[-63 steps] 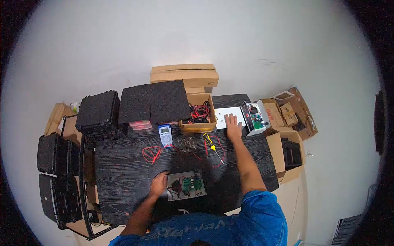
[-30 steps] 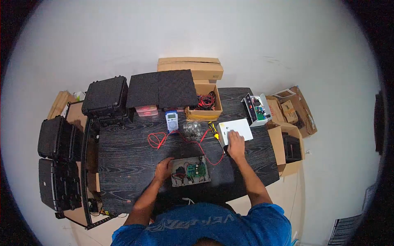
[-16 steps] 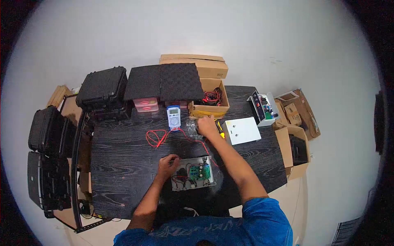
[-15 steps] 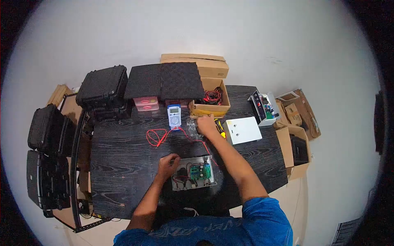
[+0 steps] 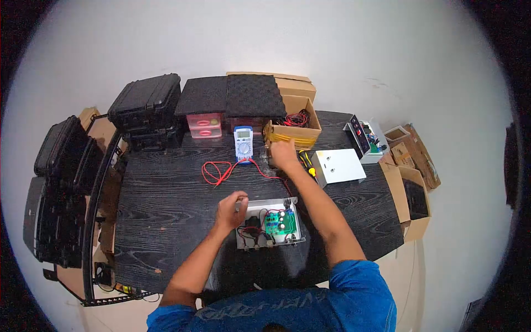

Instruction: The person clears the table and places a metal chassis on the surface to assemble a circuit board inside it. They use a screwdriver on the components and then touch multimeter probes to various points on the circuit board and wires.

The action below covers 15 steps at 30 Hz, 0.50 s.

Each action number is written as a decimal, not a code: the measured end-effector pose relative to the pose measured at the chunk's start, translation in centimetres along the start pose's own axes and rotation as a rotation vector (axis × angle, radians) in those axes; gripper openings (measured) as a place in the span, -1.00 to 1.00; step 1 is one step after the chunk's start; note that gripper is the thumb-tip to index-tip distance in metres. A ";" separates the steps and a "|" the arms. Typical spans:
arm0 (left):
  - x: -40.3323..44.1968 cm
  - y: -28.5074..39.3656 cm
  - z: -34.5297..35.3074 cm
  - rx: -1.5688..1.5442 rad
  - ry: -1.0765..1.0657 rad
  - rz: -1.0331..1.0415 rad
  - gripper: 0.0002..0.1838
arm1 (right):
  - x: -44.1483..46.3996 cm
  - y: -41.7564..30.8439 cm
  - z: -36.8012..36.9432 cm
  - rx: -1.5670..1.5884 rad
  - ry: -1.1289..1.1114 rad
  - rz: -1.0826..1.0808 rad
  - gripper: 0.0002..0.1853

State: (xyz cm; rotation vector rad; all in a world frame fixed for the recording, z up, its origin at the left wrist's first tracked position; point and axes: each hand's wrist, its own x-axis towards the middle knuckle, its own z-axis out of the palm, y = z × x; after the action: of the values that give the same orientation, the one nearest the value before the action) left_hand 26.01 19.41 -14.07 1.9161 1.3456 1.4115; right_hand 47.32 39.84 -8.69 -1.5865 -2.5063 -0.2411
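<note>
An opened metal enclosure (image 5: 270,223) with a green circuit board and wires lies near the table's front edge. My left hand (image 5: 230,210) rests at its upper left corner, fingers curled on the rim. Farther back, my right hand (image 5: 282,154) is over a clear bag of small parts (image 5: 266,160), in front of the cable box; its fingertips are too small to make out. Right of that hand are a yellow and black screwdriver (image 5: 307,164) and a white cover plate (image 5: 338,166). The multimeter (image 5: 243,144) with red leads stands to the left of the bag.
A cardboard box (image 5: 301,135) holds red and black cables. Behind the multimeter are drawers (image 5: 204,126) under black foam (image 5: 254,95). Black cases (image 5: 145,102) stand at the left. Another opened white unit (image 5: 373,143) sits at the back right, near an open carton (image 5: 415,202).
The white cover was moved from the back right unit toward the middle and let go. My right hand then moved left to the bag. My left hand stayed by the enclosure. The view shifted.
</note>
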 end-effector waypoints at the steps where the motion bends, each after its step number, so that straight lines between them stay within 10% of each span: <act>1: 0.1 0.0 0.1 0.006 0.036 0.024 -0.76 | -0.5 -0.4 -1.6 0.130 0.028 -0.011 -0.83; 7: -0.2 0.5 0.3 0.050 0.176 0.152 -0.66 | -8.2 -5.8 -5.9 1.282 -0.104 -0.104 -0.85; 15: -0.5 -0.3 -0.4 0.032 0.221 0.307 -0.78 | -12.0 -8.5 -4.8 1.513 -0.353 -0.091 -0.85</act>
State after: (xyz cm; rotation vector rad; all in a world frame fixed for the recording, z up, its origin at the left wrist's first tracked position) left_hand 25.49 19.08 -14.39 2.1074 1.2087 1.8034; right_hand 44.89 24.64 -7.08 -0.8041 -1.8399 1.5951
